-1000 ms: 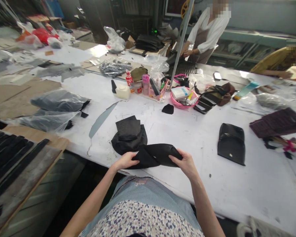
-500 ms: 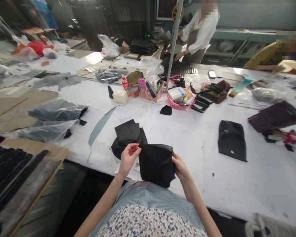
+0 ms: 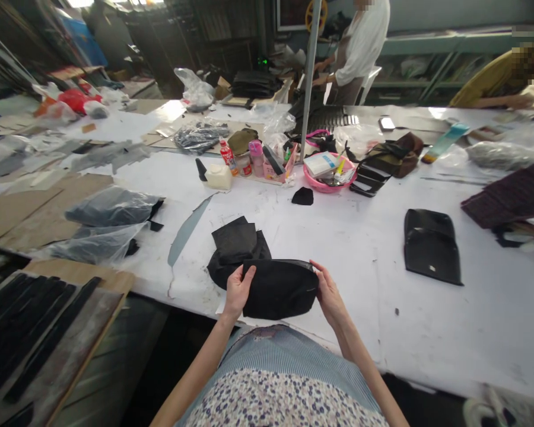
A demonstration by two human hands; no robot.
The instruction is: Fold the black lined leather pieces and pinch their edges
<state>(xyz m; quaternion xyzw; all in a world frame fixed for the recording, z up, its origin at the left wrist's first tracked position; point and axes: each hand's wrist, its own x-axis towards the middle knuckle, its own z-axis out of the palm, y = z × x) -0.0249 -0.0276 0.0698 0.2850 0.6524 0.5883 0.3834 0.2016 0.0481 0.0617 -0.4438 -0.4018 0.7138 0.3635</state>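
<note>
Between my two hands, in the head view, hangs a piece of black fabric [image 3: 279, 292], folded over and held at the table's front edge. My left hand [image 3: 239, 290] is closed on its left side, thumb on top. Its right end is gripped by my right hand [image 3: 328, 292], with the fingers partly behind the cloth. Just beyond my left hand lies a pile of black fabric pieces [image 3: 237, 242]. Farther right, a flat black leather-like panel [image 3: 431, 246] rests on the white table [image 3: 347, 249].
A pink basket [image 3: 329, 185], a cream bottle [image 3: 219, 177] and a red-capped bottle [image 3: 228, 158] stand near a metal pole [image 3: 310, 83]. Plastic-wrapped bundles [image 3: 111, 206] lie to the left. Black strips [image 3: 31, 320] cover a board at lower left. Two people work across the table.
The black fabric has gone from hanging tall to a wider, shallower folded shape. My left hand has moved its grip down onto the fabric's side. The view has shifted slightly.
</note>
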